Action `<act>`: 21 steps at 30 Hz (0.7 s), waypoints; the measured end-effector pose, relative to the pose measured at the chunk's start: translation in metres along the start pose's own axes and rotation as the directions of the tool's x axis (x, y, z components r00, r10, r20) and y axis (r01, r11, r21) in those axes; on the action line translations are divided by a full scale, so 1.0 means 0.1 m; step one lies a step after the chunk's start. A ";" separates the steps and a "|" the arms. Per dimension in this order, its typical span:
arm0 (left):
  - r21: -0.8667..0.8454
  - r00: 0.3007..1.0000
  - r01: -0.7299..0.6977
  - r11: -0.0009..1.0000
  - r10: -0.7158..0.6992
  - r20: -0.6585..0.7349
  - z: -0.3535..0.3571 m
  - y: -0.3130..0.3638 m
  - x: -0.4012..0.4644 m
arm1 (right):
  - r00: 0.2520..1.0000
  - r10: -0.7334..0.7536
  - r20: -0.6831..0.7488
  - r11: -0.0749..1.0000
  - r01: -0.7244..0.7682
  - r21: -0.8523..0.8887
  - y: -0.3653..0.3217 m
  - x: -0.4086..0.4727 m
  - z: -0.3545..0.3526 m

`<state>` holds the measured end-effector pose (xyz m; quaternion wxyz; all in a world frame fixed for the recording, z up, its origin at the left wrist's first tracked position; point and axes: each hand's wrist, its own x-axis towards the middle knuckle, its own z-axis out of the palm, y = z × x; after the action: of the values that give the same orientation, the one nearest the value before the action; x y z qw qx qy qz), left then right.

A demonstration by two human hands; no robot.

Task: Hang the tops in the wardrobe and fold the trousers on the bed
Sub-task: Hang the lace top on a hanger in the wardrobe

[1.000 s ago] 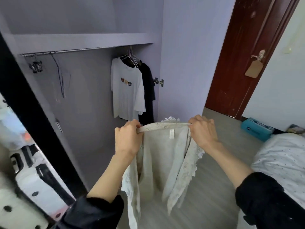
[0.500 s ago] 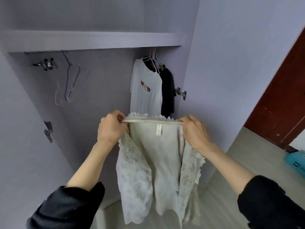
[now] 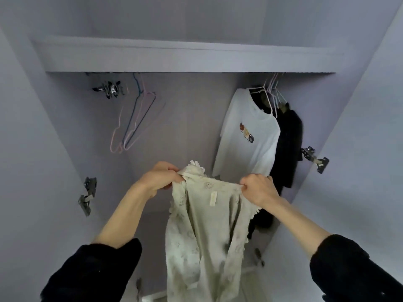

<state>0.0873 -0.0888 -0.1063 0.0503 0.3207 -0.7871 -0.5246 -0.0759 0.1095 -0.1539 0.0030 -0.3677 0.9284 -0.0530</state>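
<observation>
A cream lace top [image 3: 205,236] hangs in front of me inside the open wardrobe. My left hand [image 3: 159,179] pinches its left shoulder and my right hand [image 3: 259,189] pinches its right shoulder, so the neckline sags between them. A small label shows below the collar. On the right, a white T-shirt [image 3: 248,136] with a small print and a black garment [image 3: 287,147] hang on hangers. The rail itself is hidden behind the shelf edge.
Several empty wire hangers [image 3: 135,118], pink and blue, hang at the left under the shelf [image 3: 187,55], beside a bunch of metal clips [image 3: 109,89]. Door hinges [image 3: 87,196] sit on the left wall and another hinge [image 3: 315,159] on the right wall.
My view has swung left and up, into the wardrobe; the door and floor are gone from sight. Both hands have carried the top closer to the rail, and its neckline has slackened.
</observation>
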 end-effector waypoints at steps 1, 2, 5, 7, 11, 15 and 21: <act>-0.007 1.000 0.003 1.000 -0.003 -0.018 -0.09 0.02 0.13 | 0.999 -0.032 0.034 0.999 0.032 -0.006 -0.07 0.23 0.01; -0.014 0.999 0.002 1.000 -0.002 -0.035 -0.14 0.04 0.22 | 0.997 -0.049 0.057 0.999 0.049 0.004 -0.13 0.39 0.01; -0.003 0.998 0.001 1.000 -0.002 -0.070 -0.30 0.06 0.41 | 0.986 -0.112 0.123 0.991 0.103 0.083 -0.38 0.84 -0.04; 0.024 0.997 -0.005 1.000 0.007 -0.082 -0.37 0.03 0.47 | 0.978 -0.165 0.128 0.980 0.147 0.137 -0.58 1.09 -0.07; 0.002 0.975 0.006 1.000 -0.005 -0.220 -0.61 -0.11 0.60 | 0.962 -0.252 0.106 0.891 0.189 0.412 -1.11 1.65 -0.11; -0.048 0.918 0.005 0.999 -0.023 -0.396 -0.82 -0.27 0.62 | 0.929 -0.287 0.234 0.570 -0.030 0.821 -1.67 2.03 -0.15; -0.022 0.818 0.070 0.997 -0.070 -0.570 -1.03 -0.54 0.61 | 0.809 -0.409 0.421 0.076 -0.429 0.900 -2.42 2.40 -0.22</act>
<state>0.1060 -0.2176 -0.1223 0.2640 0.4916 -0.7236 -0.4062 -0.0866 -0.2271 -0.1001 0.5388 -0.2521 0.5837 -0.5527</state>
